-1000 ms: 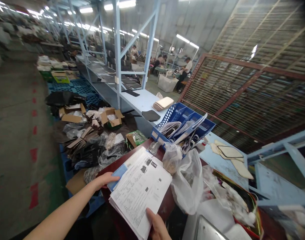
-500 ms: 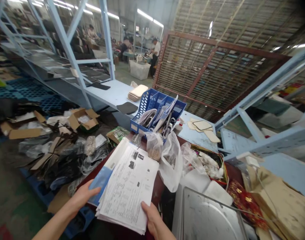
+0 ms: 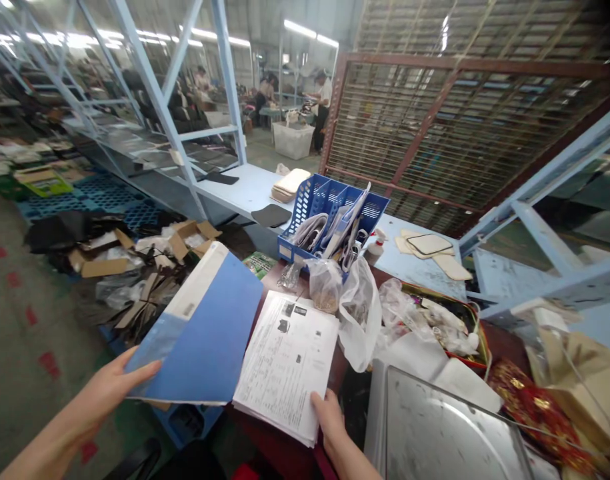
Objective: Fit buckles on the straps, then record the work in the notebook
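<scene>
My left hand (image 3: 129, 377) pinches the lower left corner of a blue folder (image 3: 205, 333), thumb on top, holding it tilted to the left of the papers. A stack of printed sheets (image 3: 287, 363) lies on the dark red tabletop, its top page showing text and small dark pictures. My right hand (image 3: 329, 417) grips the lower right edge of that stack, thumb on the top sheet and the other fingers mostly hidden at the side. Behind the papers stands a blue file rack (image 3: 305, 248) with papers and folders in its slots.
Clear plastic bags (image 3: 359, 317) with small parts sit right of the papers, beside a cluttered tin (image 3: 485, 343). A metal-topped scale (image 3: 445, 427) stands at the lower right. Open cartons (image 3: 105, 263) and black bags heap at the left. Several people are far behind.
My left hand has moved left with the blue folder, drawing it out from beside the sheets so its cover shows. My right hand keeps hold of the stack. The view has shifted slightly left.
</scene>
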`<state>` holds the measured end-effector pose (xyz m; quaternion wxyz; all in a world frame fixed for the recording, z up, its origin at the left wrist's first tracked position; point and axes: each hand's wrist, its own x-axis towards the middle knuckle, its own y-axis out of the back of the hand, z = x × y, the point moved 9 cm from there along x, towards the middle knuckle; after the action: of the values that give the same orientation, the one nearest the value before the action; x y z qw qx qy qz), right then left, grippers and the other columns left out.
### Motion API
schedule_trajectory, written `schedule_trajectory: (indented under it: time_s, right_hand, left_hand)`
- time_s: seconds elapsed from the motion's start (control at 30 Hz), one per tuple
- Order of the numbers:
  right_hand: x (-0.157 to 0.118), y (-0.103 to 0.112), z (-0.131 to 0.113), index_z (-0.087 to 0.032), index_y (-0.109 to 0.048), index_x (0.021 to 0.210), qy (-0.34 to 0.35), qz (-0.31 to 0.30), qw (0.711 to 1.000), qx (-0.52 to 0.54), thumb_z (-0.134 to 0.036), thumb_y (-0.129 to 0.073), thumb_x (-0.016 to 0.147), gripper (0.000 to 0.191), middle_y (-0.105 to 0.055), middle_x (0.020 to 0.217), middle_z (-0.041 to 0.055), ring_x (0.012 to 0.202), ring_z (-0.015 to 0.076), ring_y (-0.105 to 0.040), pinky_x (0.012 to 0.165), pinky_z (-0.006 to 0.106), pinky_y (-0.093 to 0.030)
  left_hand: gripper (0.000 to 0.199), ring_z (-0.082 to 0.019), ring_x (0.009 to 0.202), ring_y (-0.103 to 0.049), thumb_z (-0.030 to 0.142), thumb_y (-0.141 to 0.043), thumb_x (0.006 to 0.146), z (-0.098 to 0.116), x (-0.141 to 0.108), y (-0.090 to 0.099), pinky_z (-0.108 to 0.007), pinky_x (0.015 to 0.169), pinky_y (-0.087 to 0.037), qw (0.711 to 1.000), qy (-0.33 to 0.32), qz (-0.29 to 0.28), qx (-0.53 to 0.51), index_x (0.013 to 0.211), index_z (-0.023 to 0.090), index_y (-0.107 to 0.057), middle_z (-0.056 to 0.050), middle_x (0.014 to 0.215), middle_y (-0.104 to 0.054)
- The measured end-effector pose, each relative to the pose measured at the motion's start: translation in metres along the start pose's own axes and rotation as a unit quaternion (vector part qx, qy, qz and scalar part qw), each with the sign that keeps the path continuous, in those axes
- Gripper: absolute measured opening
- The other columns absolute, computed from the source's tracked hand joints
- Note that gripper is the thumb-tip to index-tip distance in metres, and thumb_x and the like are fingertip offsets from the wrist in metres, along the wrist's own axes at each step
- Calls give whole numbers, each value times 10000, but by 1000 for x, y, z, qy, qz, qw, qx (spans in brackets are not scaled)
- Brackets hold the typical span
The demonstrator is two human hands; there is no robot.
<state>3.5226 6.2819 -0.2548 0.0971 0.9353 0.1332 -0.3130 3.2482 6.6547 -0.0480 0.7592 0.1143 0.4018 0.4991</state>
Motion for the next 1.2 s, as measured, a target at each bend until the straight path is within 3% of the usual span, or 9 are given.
schedule_trajectory:
  time_s: [0.17, 0.33, 0.5, 0.57, 0.67, 0.8, 0.9, 1.03, 1.2]
  right_hand:
    - [-37, 3, -57, -184, -529, 1177, 152, -8, 988, -21, -409, -651, 604, 627, -472, 1325, 117, 1209, 276, -445, 1040, 361, -293]
    - [-92, -50, -74, -131, -603, 1088, -67, -271, 947, 157, -683, -482, 689, 693, -633, 1116, 158, 1005, 305, -606, 866, 440, -452]
    - [-98, -15, -71, -144, -536, 1174, -65, -218, 963, 142, -470, -651, 654, 625, -688, 1003, 109, 890, 281, -649, 826, 426, -480]
    - [-94, -1, -69, -158, -526, 1197, -2, -188, 979, 82, -462, -624, 675, 612, -686, 1015, 99, 919, 274, -636, 867, 423, -460]
    - [-100, 5, -77, -161, -528, 1218, 121, -151, 981, -5, -463, -598, 702, 602, -623, 1159, 102, 1099, 265, -545, 1003, 386, -355]
    - [-127, -4, -88, -174, -447, 1309, 221, -152, 962, -53, -463, -582, 747, 647, -443, 1369, 82, 1291, 247, -349, 1095, 367, -208]
    - [-149, -18, -93, -210, -457, 1306, 249, -226, 939, -73, -488, -509, 807, 574, -376, 1418, 50, 1330, 231, -279, 1106, 382, -175]
    - [-183, -35, -102, -250, -492, 1276, 287, -292, 902, -135, -444, -379, 888, 448, -274, 1470, 28, 1338, 226, -263, 1098, 408, -188]
    - [-225, -53, -113, -280, -458, 1299, 359, -313, 855, -206, -299, -546, 800, 508, -216, 1490, 21, 1333, 263, -268, 1088, 387, -221]
  left_hand:
    - [692, -279, 844, -657, 471, -757, 532, -23, -41, -29, -356, 722, -547, 967, 29, -174, -182, 1139, 222, -537, -16, 938, -708]
    - [659, -297, 935, -636, 510, -739, 534, -60, -80, -123, -353, 788, -527, 920, 53, -297, -250, 1087, 185, -587, -77, 1040, -676]
    - [703, -295, 1012, -599, 603, -599, 612, -105, -91, -203, -362, 833, -497, 930, -1, -348, -122, 1159, 167, -541, -93, 1048, -664]
    - [686, -305, 1078, -556, 564, -579, 637, -109, -89, -203, -392, 920, -439, 961, -94, -260, 24, 1183, 152, -522, -117, 1117, -631]
    - [677, -285, 1255, -385, 492, -548, 699, -91, -112, -203, -389, 1075, -244, 946, -239, -148, 162, 1264, 129, -466, -143, 1342, -453]
    - [795, -274, 1333, -244, 610, -470, 743, -77, -147, -226, -381, 1099, -180, 937, -249, -176, 173, 1356, 114, -367, -145, 1445, -292]
    - [828, -279, 1335, -234, 655, -401, 758, -68, -155, -227, -390, 1105, -162, 948, -227, -183, 129, 1356, 84, -359, -159, 1439, -297]
    - [833, -254, 1332, -250, 676, -358, 760, -42, -167, -213, -359, 1104, -188, 941, -225, -253, 0, 1378, 119, -328, -105, 1439, -316]
    - [814, -265, 1316, -285, 549, -499, 743, -8, -189, -185, -337, 1064, -282, 947, -168, -261, -80, 1401, 127, -274, -88, 1447, -294]
